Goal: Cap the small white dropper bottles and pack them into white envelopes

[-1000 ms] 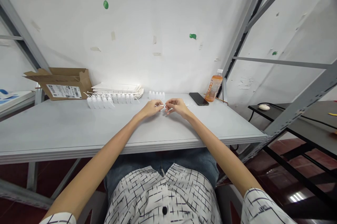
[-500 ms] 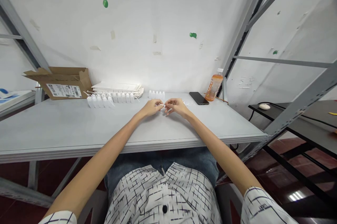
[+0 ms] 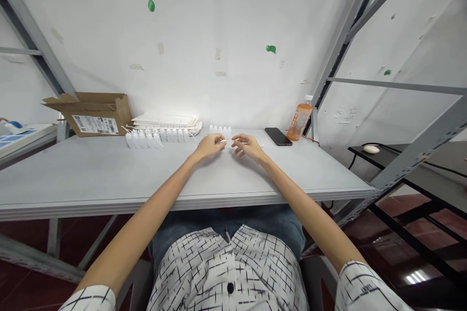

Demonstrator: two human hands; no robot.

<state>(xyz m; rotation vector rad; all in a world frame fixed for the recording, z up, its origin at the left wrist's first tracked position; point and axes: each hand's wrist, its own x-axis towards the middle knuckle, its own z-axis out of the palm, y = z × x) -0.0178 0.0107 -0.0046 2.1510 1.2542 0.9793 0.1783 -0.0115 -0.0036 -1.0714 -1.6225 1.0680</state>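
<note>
Table (image 3: 91,174) — left hand (image 3: 207,146) pinches one white piece (image 3: 223,140), right hand (image 3: 250,147) beside

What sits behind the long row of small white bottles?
A stack of flat white sheets lies right behind them; the bottles cover its lower front edge.

orange bottle (image 3: 301,121), black phone (image 3: 278,136), grey table (image 3: 109,174)

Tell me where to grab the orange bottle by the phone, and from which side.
Grip the orange bottle around its mid-body, below the white cap, probably from the front: it stands upright, wall behind, rack post close on its right, phone flat at its left.
</note>
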